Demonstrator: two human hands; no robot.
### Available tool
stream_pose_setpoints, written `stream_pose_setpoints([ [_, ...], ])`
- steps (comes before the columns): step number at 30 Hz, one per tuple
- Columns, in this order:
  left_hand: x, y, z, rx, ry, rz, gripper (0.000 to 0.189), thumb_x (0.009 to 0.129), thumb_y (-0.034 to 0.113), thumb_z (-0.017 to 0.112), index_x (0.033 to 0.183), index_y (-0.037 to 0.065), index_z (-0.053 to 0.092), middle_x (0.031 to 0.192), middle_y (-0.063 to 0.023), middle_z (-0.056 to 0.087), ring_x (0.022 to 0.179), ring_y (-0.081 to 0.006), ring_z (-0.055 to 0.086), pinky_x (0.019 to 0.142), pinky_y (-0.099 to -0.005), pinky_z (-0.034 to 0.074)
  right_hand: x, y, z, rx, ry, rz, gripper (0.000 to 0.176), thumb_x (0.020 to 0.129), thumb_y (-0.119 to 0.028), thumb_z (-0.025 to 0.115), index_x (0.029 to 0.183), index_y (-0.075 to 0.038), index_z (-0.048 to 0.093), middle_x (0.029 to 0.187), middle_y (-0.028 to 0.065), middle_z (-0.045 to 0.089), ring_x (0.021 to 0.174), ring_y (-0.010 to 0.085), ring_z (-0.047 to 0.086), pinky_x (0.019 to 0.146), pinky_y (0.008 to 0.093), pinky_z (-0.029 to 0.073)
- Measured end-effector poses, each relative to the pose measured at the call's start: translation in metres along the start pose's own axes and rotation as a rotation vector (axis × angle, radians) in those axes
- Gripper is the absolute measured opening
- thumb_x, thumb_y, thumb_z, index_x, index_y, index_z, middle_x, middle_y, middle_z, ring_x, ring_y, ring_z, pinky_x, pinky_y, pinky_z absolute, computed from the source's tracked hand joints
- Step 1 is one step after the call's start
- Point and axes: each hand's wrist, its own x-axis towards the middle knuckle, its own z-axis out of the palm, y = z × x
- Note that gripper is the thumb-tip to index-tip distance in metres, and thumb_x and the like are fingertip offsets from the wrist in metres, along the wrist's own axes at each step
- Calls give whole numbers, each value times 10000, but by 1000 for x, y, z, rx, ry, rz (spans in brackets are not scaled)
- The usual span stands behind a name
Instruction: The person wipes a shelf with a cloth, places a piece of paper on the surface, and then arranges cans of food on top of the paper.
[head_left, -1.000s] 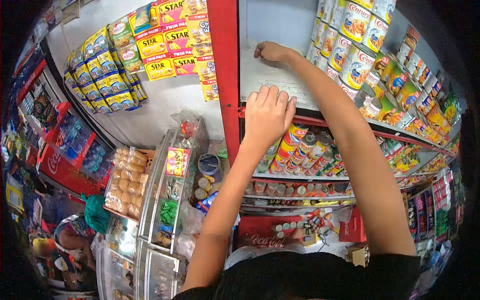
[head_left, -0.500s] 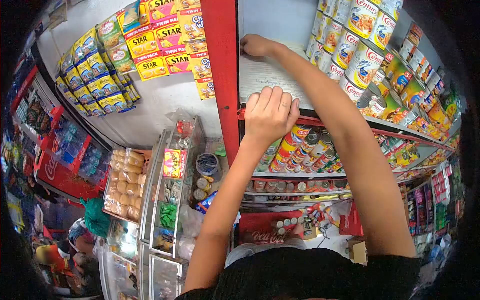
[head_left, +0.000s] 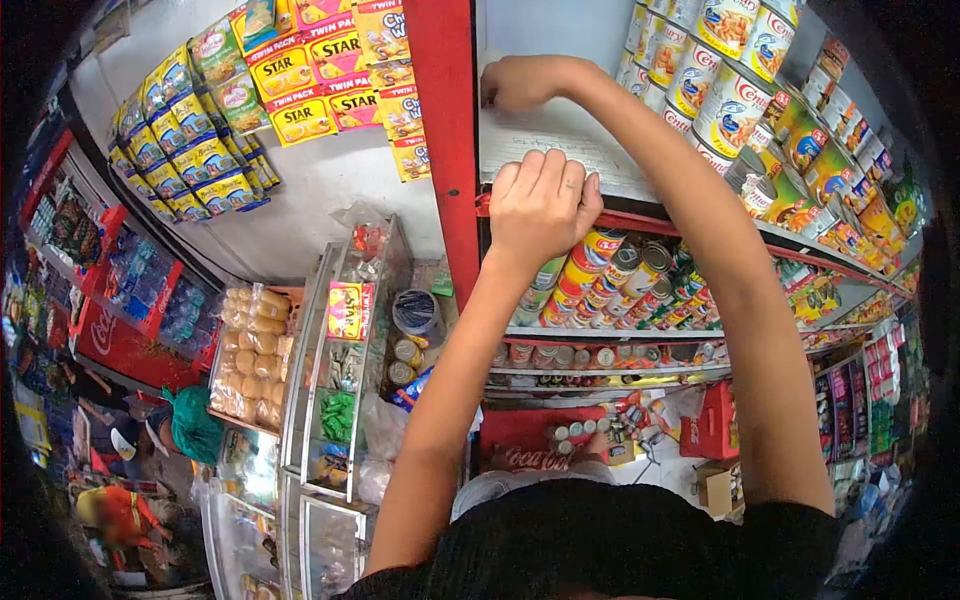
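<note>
My left hand (head_left: 543,200) is closed over the front edge of the upper shelf (head_left: 640,212), its knuckles up and its thumb on the right side. Deeper on that shelf, my right hand (head_left: 528,82) is bent at the wrist, with curled fingers against the left side near the red post (head_left: 455,130). What its fingers hold, if anything, is hidden. Beneath both hands lies a handwritten lined paper (head_left: 570,150) covering the shelf surface. Stacked Century Tuna cans (head_left: 735,105) stand to the right of my right forearm.
More cans (head_left: 590,275) fill the shelf below. Snack packs (head_left: 300,75) hang on the left wall. A glass display case (head_left: 335,400) and bagged bread (head_left: 255,350) stand lower left, near a green bag (head_left: 195,425) and a person in orange (head_left: 125,515). Cans sit on a red Coca-Cola surface (head_left: 515,440).
My right wrist has bent more and its elbow has swung outward, with the hand still at the shelf's left side. My left hand keeps its hold. The view has shifted slightly.
</note>
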Motion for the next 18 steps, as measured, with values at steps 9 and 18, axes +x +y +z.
stream_pose_setpoints([
  [9,0,-2,0,-16,43,35,145,697,181,603,658,94,494,626,-40,448,587,-202,463,525,-332,328,-97,-32,-1,534,-118,-327,285,746,-52,448,973,46,591,950,115,600,861,203,568,783,301,463],
  [18,3,5,-8,-6,-66,-18,130,744,148,585,667,84,502,646,-43,458,612,-212,470,544,-340,326,-146,-12,13,-67,15,133,151,665,-84,501,718,24,593,646,191,594,598,316,579,573,404,449],
])
